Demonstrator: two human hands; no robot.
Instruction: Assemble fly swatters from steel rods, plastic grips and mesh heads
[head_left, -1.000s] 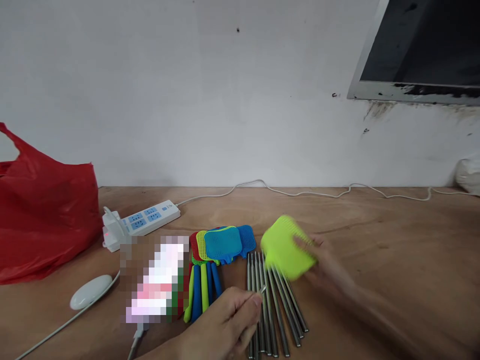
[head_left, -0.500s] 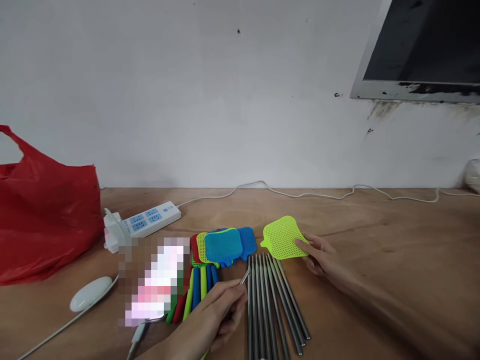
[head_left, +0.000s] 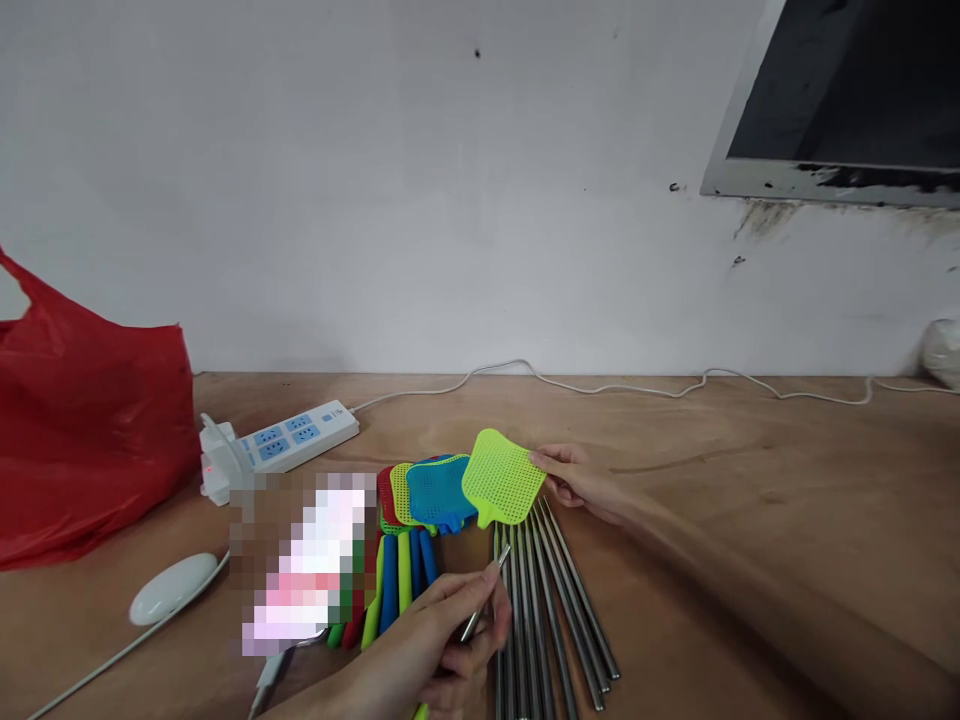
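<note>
Fingers of the left hand (head_left: 442, 645), nearest at 6 o'clock on the wooden table (head_left: 750, 520), close around a thin metal rod (head_left: 491, 585), tip angled toward 1 o'clock. Loose steel rods (head_left: 559, 600) lie just beside it at 3 o'clock. Farther out, the right hand (head_left: 577, 480) pinches a lime swatter head (head_left: 501, 478) (mesh tilted) over the rods' far ends. Stacked coloured swatter heads (head_left: 427, 492) are at its 9 o'clock, and a power strip (head_left: 289, 438) lies beyond at 10 o'clock.

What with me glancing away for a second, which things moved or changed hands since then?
The right hand carried the yellow-green swatter head leftward, up against the coloured head stack. The left hand keeps one rod pinched, now tilted up, and has drawn back a little. Nothing was let go. The row of metal rods, coloured handles, power strip and red bag stayed put.
</note>
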